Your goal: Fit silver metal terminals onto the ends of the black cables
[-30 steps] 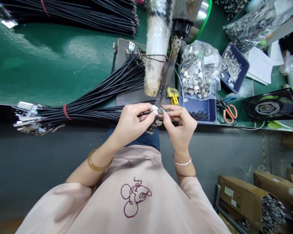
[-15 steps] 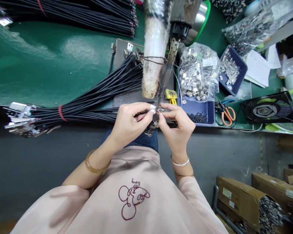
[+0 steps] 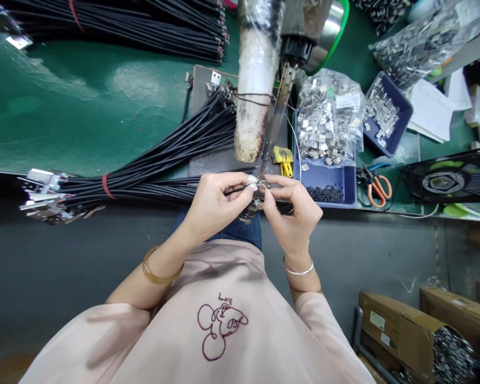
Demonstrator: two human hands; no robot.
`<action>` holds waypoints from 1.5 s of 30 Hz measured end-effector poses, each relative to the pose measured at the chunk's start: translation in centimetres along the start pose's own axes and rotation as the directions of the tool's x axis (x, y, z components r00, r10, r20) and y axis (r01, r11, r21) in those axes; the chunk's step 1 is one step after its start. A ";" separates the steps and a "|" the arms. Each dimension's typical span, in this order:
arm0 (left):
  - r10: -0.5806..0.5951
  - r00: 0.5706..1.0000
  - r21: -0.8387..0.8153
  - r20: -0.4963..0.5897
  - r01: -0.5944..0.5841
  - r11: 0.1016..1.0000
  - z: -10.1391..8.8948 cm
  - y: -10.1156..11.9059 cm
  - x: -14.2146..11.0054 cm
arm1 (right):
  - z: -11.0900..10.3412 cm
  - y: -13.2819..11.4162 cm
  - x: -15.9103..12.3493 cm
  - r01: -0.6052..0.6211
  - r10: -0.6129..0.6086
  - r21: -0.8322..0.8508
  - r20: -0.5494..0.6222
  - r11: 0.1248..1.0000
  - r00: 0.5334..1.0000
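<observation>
My left hand is closed in a pinch on the end of a thin black cable at the table's front edge. My right hand is closed too, pinching a small metal connector shell against that cable end. Both hands meet right under the tip of a soldering iron that slants down from above. A few more metal shells hang below the hands. A bundle of black cables tied with a red band runs off to the left.
A blue tray holds a clear bag of metal shells. A second blue tray, orange scissors, a black fan and yellow cutters lie right. More cables lie at the back. Cardboard boxes stand on the floor.
My hands stay together under the iron tip. The fingers of my right hand have shifted slightly on the shell. The view has swayed a little.
</observation>
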State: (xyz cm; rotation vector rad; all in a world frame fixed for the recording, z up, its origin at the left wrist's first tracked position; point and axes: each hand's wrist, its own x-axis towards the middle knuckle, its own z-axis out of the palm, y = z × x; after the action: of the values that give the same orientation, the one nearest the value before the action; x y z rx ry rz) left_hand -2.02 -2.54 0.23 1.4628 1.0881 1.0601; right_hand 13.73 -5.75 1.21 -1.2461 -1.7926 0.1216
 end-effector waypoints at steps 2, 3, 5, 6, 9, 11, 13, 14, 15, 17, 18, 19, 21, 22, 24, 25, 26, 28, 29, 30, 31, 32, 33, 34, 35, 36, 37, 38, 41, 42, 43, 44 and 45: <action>-0.019 1.000 -0.020 -0.025 0.018 1.000 0.0 0.1 -0.1 | 0.3 -0.3 -0.2 0.047 -0.049 -0.065 -0.029 0.997 0.998; -0.021 0.999 -0.030 -0.043 0.020 0.999 0.1 0.1 -0.2 | 0.4 -0.4 -0.4 0.062 -0.066 -0.092 -0.043 0.994 0.997; -0.017 0.998 -0.057 -0.067 0.013 0.998 0.1 0.2 -0.3 | 0.7 -0.5 -0.6 0.033 -0.038 -0.083 -0.059 0.996 0.998; -0.016 0.997 -0.075 -0.069 0.011 0.997 0.1 0.2 -0.3 | 0.8 -0.5 -0.6 -0.019 0.017 -0.036 -0.053 0.999 0.998; -0.030 0.998 -0.127 -0.049 0.024 0.992 0.1 0.3 -0.4 | 0.7 -0.5 -0.6 -0.257 0.253 0.179 0.048 0.950 0.966; -0.047 0.998 -0.154 -0.037 0.041 0.987 0.1 0.4 -0.5 | 0.5 -0.4 -0.6 -0.354 0.337 0.256 0.107 0.899 0.935; -0.063 0.998 -0.176 -0.029 0.057 0.983 0.1 0.5 -0.5 | 0.4 -0.4 -0.5 -0.349 0.336 0.259 0.097 0.900 0.937; -0.068 0.997 -0.180 -0.027 0.062 0.982 0.1 0.5 -0.5 | 0.4 -0.4 -0.5 -0.323 0.314 0.239 0.075 0.916 0.946; -0.072 0.997 -0.180 -0.027 0.066 0.982 0.2 0.5 -0.5 | 0.5 -0.3 -0.5 -0.289 0.284 0.211 0.051 0.934 0.957; -0.077 0.996 -0.167 -0.036 0.070 0.983 0.4 0.5 -0.4 | 0.7 -0.2 -0.5 -0.209 0.210 0.142 0.006 0.968 0.978; -0.078 0.996 -0.161 -0.044 0.070 0.984 0.4 0.6 -0.3 | 0.8 -0.2 -0.4 -0.169 0.171 0.105 -0.014 0.980 0.985; -0.080 0.996 -0.158 -0.051 0.071 0.985 0.5 0.6 -0.3 | 0.9 -0.1 -0.4 -0.132 0.134 0.071 -0.031 0.989 0.990; -0.078 0.995 -0.147 -0.066 0.068 0.987 0.6 0.7 -0.2 | 1.1 0.1 -0.2 -0.069 0.070 0.017 -0.052 0.997 0.996; -0.071 0.995 -0.135 -0.072 0.061 0.989 0.6 0.7 -0.1 | 1.2 0.1 -0.1 -0.045 0.045 0.000 -0.059 0.999 0.997; -0.045 0.995 -0.102 -0.088 0.036 0.994 0.6 0.7 0.0 | 1.3 0.2 0.1 -0.009 0.007 -0.019 -0.071 1.000 0.997; -0.028 0.995 -0.084 -0.095 0.020 0.996 0.6 0.7 0.0 | 1.3 0.3 0.1 0.006 -0.008 -0.028 -0.075 1.000 0.997; -0.012 0.995 -0.066 -0.101 0.005 0.998 0.6 0.6 0.0 | 1.3 0.3 0.1 0.021 -0.024 -0.039 -0.079 0.999 0.997; 0.007 0.995 -0.044 -0.098 -0.012 0.999 0.5 0.5 0.0 | 1.2 0.3 0.0 0.046 -0.051 -0.068 -0.074 0.997 0.996; 0.007 0.996 -0.041 -0.090 -0.011 0.999 0.5 0.5 -0.1 | 1.2 0.3 -0.2 0.060 -0.065 -0.083 -0.068 0.995 0.996; 0.002 0.997 -0.042 -0.079 -0.006 0.999 0.5 0.4 -0.1 | 1.1 0.4 -0.3 0.073 -0.079 -0.097 -0.061 0.993 0.995; -0.004 0.998 -0.048 -0.068 0.001 0.999 0.5 0.4 -0.2 | 1.1 0.4 -0.4 0.085 -0.092 -0.109 -0.054 0.990 0.994; -0.010 0.998 -0.053 -0.057 0.007 0.999 0.5 0.4 -0.2 | 1.1 0.4 -0.6 0.097 -0.104 -0.119 -0.048 0.988 0.993; -0.013 0.999 -0.058 -0.049 0.010 0.998 0.5 0.5 -0.3 | 1.0 0.4 -0.6 0.109 -0.116 -0.127 -0.044 0.986 0.992; -0.012 0.999 -0.060 -0.044 0.010 0.998 0.5 0.5 -0.3 | 1.0 0.5 -0.7 0.120 -0.127 -0.133 -0.042 0.984 0.991; -0.009 0.999 -0.058 -0.041 0.007 0.998 0.5 0.5 -0.4 | 0.9 0.5 -0.7 0.128 -0.135 -0.137 -0.042 0.982 0.990; -0.007 0.999 -0.054 -0.037 0.005 0.999 0.5 0.5 -0.4 | 0.8 0.5 -0.8 0.134 -0.141 -0.139 -0.042 0.981 0.989; -0.004 0.999 -0.046 -0.034 0.003 0.999 0.5 0.5 -0.4 | 0.7 0.5 -0.8 0.139 -0.146 -0.138 -0.039 0.981 0.989; 0.000 1.000 -0.036 -0.032 -0.001 0.999 0.4 0.4 -0.5 | 0.6 0.5 -0.8 0.144 -0.150 -0.134 -0.032 0.980 0.988; 0.032 0.999 0.025 -0.018 -0.032 0.999 0.0 0.2 -0.6 | 0.2 0.4 -1.1 0.157 -0.159 -0.119 -0.009 0.980 0.987; 0.063 0.998 0.056 -0.019 -0.062 0.997 -0.3 0.1 -0.6 | 0.2 0.4 -1.3 0.145 -0.147 -0.103 -0.011 0.984 0.989; 0.108 0.994 0.088 -0.014 -0.107 0.990 -0.6 0.1 -0.7 | 0.1 0.4 -1.4 0.108 -0.109 -0.069 -0.021 0.992 0.994; 0.160 0.987 0.114 0.006 -0.160 0.981 -0.9 0.0 -0.7 | 0.1 0.4 -1.5 0.039 -0.039 -0.010 -0.030 0.999 0.999; 0.210 0.977 0.125 0.046 -0.214 0.969 -1.3 0.0 -0.7 | 0.0 0.5 -1.6 -0.059 0.060 0.071 -0.016 0.996 0.998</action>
State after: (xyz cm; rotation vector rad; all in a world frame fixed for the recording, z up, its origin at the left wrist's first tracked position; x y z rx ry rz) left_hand -3.40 -2.94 0.37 1.7247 1.0089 1.1264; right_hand 14.15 -6.75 -0.03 -1.2471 -1.7215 0.2044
